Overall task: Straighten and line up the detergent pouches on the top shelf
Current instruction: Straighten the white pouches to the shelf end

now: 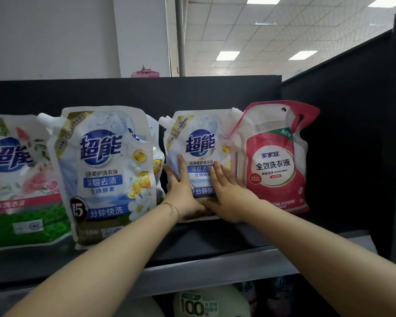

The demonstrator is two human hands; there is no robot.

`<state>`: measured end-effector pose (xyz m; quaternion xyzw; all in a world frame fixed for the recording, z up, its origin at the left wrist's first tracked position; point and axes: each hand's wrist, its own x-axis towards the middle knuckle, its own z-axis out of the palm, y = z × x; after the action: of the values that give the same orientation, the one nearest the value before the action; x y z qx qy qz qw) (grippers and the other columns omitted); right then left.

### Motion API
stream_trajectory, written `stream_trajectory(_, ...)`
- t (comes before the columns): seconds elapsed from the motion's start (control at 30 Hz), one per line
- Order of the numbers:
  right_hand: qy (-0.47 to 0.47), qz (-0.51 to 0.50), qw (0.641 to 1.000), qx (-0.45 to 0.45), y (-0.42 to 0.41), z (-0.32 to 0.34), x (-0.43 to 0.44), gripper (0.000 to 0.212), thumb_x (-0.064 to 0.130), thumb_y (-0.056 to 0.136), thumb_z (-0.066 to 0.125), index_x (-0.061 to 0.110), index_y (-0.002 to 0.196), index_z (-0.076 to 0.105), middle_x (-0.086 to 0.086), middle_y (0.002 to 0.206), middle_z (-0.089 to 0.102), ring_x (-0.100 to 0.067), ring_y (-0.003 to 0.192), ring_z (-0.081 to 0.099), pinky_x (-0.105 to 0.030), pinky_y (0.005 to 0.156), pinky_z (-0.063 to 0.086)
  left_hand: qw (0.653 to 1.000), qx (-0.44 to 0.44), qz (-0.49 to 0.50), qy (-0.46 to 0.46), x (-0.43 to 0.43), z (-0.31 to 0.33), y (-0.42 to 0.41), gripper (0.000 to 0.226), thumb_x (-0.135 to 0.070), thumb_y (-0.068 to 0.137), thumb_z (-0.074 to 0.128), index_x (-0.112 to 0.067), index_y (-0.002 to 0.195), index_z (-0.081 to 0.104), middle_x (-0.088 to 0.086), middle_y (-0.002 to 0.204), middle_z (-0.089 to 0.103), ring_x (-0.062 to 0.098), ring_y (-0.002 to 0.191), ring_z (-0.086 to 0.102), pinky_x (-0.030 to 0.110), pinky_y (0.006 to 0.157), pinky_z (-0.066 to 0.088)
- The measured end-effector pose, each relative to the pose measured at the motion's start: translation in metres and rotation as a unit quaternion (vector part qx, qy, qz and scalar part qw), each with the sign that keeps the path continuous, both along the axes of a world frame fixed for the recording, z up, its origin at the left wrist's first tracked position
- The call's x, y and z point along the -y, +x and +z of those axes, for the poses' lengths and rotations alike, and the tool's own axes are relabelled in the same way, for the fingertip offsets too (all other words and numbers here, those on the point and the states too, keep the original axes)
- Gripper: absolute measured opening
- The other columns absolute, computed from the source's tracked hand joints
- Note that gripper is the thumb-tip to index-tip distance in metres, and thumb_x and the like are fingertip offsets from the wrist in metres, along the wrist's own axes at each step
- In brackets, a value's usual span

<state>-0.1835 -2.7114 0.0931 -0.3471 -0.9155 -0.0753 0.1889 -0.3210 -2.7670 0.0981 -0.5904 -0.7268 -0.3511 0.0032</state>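
The head camera looks up at a black top shelf point(238, 239) that runs across the middle of the frame. Four soft plastic detergent pouches stand on it in a row.

At the far left is a green and pink flowery pouch point(16, 179). Next to it is a big white and blue pouch point(105, 170), which leans a little and stands closer to the front. In the middle is a smaller white and blue pouch point(197, 143), set farther back. Touching its right side is a red and white pouch point(274, 161).

Both hands are on the front of the smaller middle pouch. The left hand point(181, 193) lies flat with straight fingers near its left edge. The right hand point(229, 195) lies flat too, near its right edge. Neither hand grabs anything; they just press.

A thin bracelet point(170, 207) is on the left wrist.

The pouch is probably heavy with liquid, squishy and floppy, and its shiny skin looks slippery. It is best held low at both sides, not by the thin top or spout.

At the bottom of the frame a cream pack marked "100" point(199, 305) sits below the shelf.
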Motion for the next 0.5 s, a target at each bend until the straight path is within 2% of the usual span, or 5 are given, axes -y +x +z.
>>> stream_trajectory(0.1,0.039,-0.004,0.999,-0.037,0.002,0.005,0.006,0.082,0.051,0.091,0.049,0.006,0.150,0.015,-0.011,0.160,0.004,-0.025,0.147,0.005,-0.045,0.113,0.023,0.997,-0.060,0.048,-0.008,0.004,-0.001,-0.001,0.130,-0.043,0.076,0.075,-0.033,0.135,-0.040,0.015,0.151,-0.031,0.039,0.144,-0.001,0.046,0.117,0.018)
stream_trajectory(0.2,0.174,0.022,0.980,-0.100,-0.004,0.005,0.012,0.041,0.032,0.084,0.055,0.006,0.115,0.056,-0.015,0.123,0.051,-0.036,0.114,0.047,-0.044,0.085,0.043,0.992,-0.124,0.028,-0.005,0.021,-0.002,-0.004,0.112,-0.025,0.080,0.071,-0.031,0.148,-0.018,0.011,0.154,-0.001,0.032,0.136,0.030,0.040,0.107,0.038)
stream_trajectory(0.33,0.184,0.091,0.964,-0.169,-0.032,0.004,0.028,0.023,0.023,0.079,0.060,0.006,0.094,0.059,-0.012,0.096,0.058,-0.033,0.090,0.055,-0.040,0.073,0.042,0.987,-0.154,-0.036,0.008,0.060,0.002,-0.013,0.060,-0.022,0.078,0.071,-0.026,0.129,0.041,0.001,0.117,0.054,0.020,0.104,0.058,0.036,0.085,0.053)
stream_trajectory(0.4,0.169,0.123,0.960,-0.188,-0.050,0.003,0.041,0.023,0.025,0.080,0.059,0.007,0.094,0.061,-0.011,0.095,0.058,-0.030,0.090,0.054,-0.038,0.074,0.041,0.986,-0.159,-0.041,0.029,0.085,0.006,-0.019,0.032,-0.024,0.078,0.068,-0.023,0.106,0.052,-0.003,0.098,0.059,0.017,0.091,0.059,0.037,0.079,0.054)
stream_trajectory(0.5,0.161,0.174,0.950,-0.203,-0.075,0.003,0.062,0.020,0.027,0.083,0.060,0.009,0.092,0.058,-0.008,0.089,0.057,-0.029,0.082,0.056,-0.037,0.068,0.043,0.978,-0.193,0.012,0.079,0.117,0.011,-0.041,0.025,-0.026,0.080,0.065,-0.023,0.103,0.055,-0.006,0.095,0.059,0.015,0.087,0.058,0.035,0.075,0.052)
